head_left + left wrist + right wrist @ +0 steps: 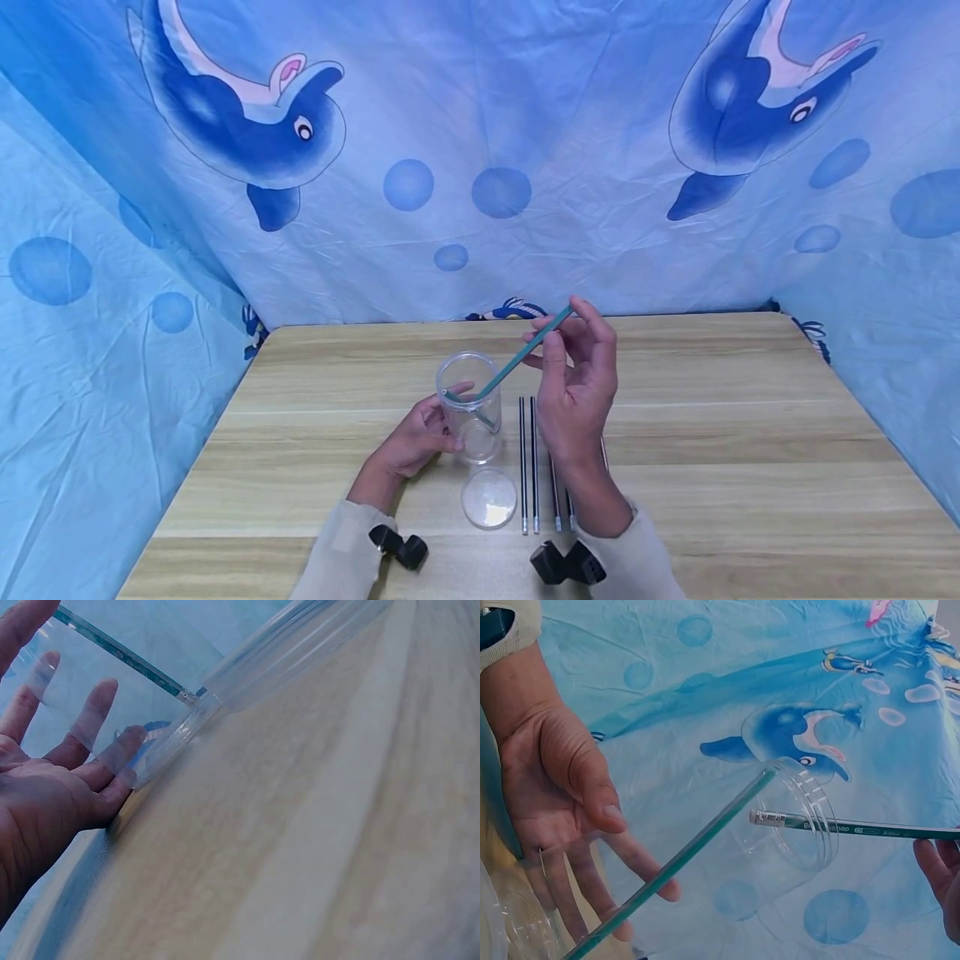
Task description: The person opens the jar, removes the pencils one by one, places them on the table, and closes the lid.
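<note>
My left hand (420,437) grips a clear plastic jar (480,446) from its left side, thumb and fingers on either side of the wall. The jar stands open-topped and, in the right wrist view, a green pencil (682,859) leans inside it from base to rim. Above and right of the jar, my right hand (577,392) pinches a second green pencil (525,354) near its upper end. This pencil slants down to the left, and its eraser end (769,817) is inside the jar's mouth.
A round clear lid (489,498) lies on the wooden table (300,467) just in front of the jar. Several dark striped pencils (523,467) lie side by side to its right, partly hidden under my right forearm. A blue dolphin-print cloth (480,108) hangs behind the table.
</note>
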The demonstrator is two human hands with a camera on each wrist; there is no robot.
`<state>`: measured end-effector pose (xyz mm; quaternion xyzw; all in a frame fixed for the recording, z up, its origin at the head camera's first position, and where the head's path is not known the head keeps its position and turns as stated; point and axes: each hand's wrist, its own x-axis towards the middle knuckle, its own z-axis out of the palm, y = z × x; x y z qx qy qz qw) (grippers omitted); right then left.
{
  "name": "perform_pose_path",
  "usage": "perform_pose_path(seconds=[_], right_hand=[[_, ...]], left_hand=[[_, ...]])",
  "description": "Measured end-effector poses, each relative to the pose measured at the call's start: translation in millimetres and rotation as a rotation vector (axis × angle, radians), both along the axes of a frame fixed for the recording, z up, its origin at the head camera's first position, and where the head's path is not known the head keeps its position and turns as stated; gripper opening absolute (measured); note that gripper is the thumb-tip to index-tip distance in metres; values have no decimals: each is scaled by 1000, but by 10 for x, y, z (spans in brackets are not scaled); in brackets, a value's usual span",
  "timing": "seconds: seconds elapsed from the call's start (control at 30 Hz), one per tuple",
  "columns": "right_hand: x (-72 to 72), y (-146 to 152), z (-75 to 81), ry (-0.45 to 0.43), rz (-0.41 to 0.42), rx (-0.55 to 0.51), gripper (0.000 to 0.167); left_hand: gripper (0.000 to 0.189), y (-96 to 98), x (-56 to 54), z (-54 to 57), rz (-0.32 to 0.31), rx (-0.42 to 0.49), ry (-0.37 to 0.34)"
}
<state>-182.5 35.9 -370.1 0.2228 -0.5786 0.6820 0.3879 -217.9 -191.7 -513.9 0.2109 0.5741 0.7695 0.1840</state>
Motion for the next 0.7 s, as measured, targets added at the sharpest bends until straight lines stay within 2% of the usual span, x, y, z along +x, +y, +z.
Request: perform_pose_path(seconds=[0.37,0.7], right_hand=[[-6,20,-11,-77,-52,-40,38],[-38,25,-26,-131,-61,-66,43]], left_hand=[[84,17,-5,7,5,4,-2],[85,5,-5,9,26,-23,-14]])
